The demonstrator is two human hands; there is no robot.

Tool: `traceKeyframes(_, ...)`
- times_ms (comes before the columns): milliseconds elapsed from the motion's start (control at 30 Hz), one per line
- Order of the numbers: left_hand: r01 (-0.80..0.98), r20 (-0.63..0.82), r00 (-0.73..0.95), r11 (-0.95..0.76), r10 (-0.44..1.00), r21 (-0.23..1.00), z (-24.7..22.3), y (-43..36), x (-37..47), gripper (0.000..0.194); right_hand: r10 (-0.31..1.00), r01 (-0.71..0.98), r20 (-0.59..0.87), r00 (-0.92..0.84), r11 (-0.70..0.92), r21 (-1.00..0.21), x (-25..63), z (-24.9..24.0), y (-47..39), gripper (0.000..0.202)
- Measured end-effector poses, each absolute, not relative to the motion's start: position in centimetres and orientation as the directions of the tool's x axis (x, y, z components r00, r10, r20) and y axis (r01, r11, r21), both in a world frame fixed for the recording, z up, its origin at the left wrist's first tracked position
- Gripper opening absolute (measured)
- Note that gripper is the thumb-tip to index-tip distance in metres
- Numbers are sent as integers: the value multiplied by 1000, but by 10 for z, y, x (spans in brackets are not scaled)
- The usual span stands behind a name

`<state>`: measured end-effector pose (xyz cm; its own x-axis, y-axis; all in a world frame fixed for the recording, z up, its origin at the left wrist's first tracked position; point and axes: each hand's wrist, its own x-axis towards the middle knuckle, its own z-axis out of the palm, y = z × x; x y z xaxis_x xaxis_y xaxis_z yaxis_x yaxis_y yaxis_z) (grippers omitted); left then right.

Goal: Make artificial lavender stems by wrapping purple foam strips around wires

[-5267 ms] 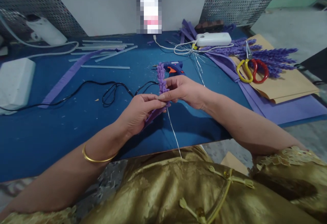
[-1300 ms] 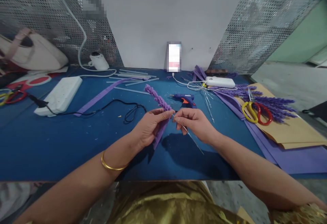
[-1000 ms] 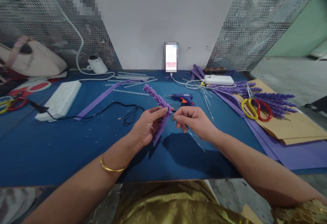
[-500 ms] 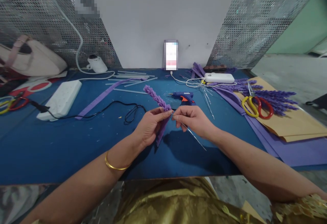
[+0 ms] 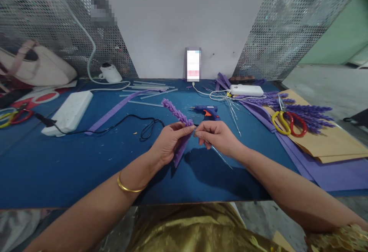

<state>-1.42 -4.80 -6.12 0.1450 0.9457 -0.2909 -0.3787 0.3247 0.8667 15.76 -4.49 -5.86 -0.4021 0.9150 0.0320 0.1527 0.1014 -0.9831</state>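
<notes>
Between thumb and fingers, my left hand pinches a purple artificial lavender stem near its lower end. The fluffy flower head points up and to the left. From the same hand a loose purple strip hangs down. My right hand is closed in a pinch on the thin wire, whose tail slants down to the right. Its fingertips are close beside the left thumb. Just behind the hands lies a blue glue gun.
White glue sticks and a purple strip lie behind on the left. A power strip and black cord stand left. To the right are scissors, finished lavender stems, brown paper and a power bank. A phone leans at the back.
The loose purple strip under my left hand has swung slightly left and shows wider. Both hands keep their pinches in nearly the same place. The whole view has shifted slightly.
</notes>
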Motion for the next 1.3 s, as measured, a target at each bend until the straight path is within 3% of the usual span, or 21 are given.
traceKeyframes(133,-277,-247,190,294,950,915,-62,-45,-21,36,903,192,-8,-430,83,-978,159,-58,-44,18)
traceKeyframes(233,-217,-246,178,282,953,934,-62,-44,-22,34,893,276,25,-450,166,-947,162,-56,-41,25)
traceKeyframes(333,-228,-262,145,290,954,930,-62,-44,-21,34,952,510,183,-246,288,-810,174,-55,-30,35)
traceKeyframes(433,-225,-299,136,323,945,919,-60,-44,-21,36,961,817,266,72,96,-569,189,-59,-9,37)
traceKeyframes(500,-211,-308,142,333,941,919,-59,-45,-20,36,979,871,135,153,-69,-486,197,-65,6,46)
traceKeyframes(567,-189,-308,150,332,940,924,-58,-47,-20,35,990,874,14,144,-120,-472,202,-74,19,53)
traceKeyframes(633,-167,-306,154,329,940,929,-56,-48,-19,33,992,832,-14,123,-111,-543,203,-82,27,52)
traceKeyframes(733,-182,-316,143,339,938,923,-55,-49,-17,31,988,622,-51,145,-131,-772,203,-88,32,37)
traceKeyframes(833,-264,-320,87,331,944,906,-53,-46,-18,33,986,446,-69,152,-131,-885,200,-87,29,23)
traceKeyframes(933,-345,-272,7,258,962,903,-53,-41,-21,31,989,169,83,119,63,-984,196,-79,20,24)
traceKeyframes(1000,-362,-246,-41,215,968,907,-54,-38,-24,30,979,-69,191,70,196,-978,192,-72,12,34)
traceKeyframes(1033,-360,-237,-62,200,969,911,-54,-37,-26,29,982,-132,188,21,189,-973,191,-68,7,36)
traceKeyframes(1167,-343,-220,-110,171,969,924,-57,-32,-30,27,982,-196,128,-136,100,-975,188,-56,-8,32)
traceKeyframes(1300,-375,-206,-125,146,970,916,-58,-29,-33,26,962,-134,133,-236,103,-986,187,-49,-21,33)
